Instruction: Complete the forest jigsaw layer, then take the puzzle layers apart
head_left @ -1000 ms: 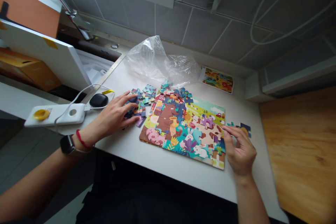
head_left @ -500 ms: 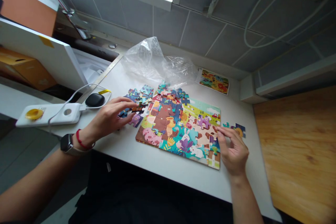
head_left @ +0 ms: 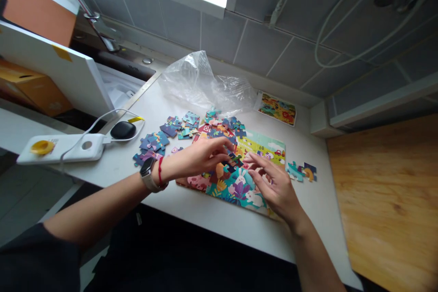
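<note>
My left hand reaches over the puzzle board, its thumb and fingers closed on a dark puzzle piece with some green on it. Opposite it, my right hand hovers above the board's right half, thumb and forefinger apart, with nothing visible between them. Farm animals such as a white rabbit show on the picture. Both hands cover part of the middle. Loose puzzle pieces lie in a heap left of the board, and others overlap its top edge.
Several pieces lie right of the board. Behind are a clear plastic bag and a picture card. At left sit a white power strip, its cable and a black plug-like object. A wooden board stands right.
My left hand has moved right from the loose heap to above the puzzle, carrying the dark piece. My right hand has shifted left from the board's right edge toward it, its fingers now apart.
</note>
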The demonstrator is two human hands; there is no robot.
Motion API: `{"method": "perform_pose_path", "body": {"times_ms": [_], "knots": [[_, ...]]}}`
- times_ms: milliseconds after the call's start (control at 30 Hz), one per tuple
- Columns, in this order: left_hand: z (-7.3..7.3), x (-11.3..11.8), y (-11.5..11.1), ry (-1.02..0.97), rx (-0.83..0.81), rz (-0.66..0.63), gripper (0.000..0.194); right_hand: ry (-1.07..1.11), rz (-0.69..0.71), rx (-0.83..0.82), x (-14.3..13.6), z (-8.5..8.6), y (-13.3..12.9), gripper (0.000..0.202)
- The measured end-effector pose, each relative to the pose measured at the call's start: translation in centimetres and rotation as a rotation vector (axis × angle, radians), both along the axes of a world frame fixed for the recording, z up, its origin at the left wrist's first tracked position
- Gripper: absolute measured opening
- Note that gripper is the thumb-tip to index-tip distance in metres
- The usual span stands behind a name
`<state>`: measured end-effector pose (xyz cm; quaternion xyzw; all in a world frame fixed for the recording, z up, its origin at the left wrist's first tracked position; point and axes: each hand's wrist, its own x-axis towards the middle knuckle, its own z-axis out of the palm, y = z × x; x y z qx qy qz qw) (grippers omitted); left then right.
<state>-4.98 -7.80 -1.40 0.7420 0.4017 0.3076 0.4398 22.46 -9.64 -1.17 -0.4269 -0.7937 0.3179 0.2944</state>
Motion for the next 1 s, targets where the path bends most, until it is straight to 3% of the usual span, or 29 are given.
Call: {"method": "perform_pose_path", "body": {"times_ms": [100,267,467,700,867,1000], "knots": [[-0.1,1.3,2.6,0.106,0.116,-0.045,0.014,-0.053,0.065,0.032,-0.8,-0.2,1.6,0.035],[-1.6,2.1,4.7,0.016,0.136,-0.123,0.018,-0.026,-0.06,-0.091,-0.6,-1.1,2.5,0.022],[-3.4,1.3,4.3,0.039,0.336,0.098,0.029,0.001,-0.133,-0.251,-0.5,-2.3,2.4,0.015],[-2.5,-0.4,5.2,0.26,0.497,0.025,0.025,-0.043,-0.196,-0.154,-0.4,-2.4,2.2,0.015],[-2.1,-1.4,5.7,0.277,0.502,0.103,0.034,-0.035,-0.235,-0.155,-0.3,-2.4,2.3,0.015],[-2.3,-1.5,5.9,0.281,0.507,0.07,0.027,-0.064,-0.201,-0.103,-0.3,-2.3,2.4,0.011]]}}
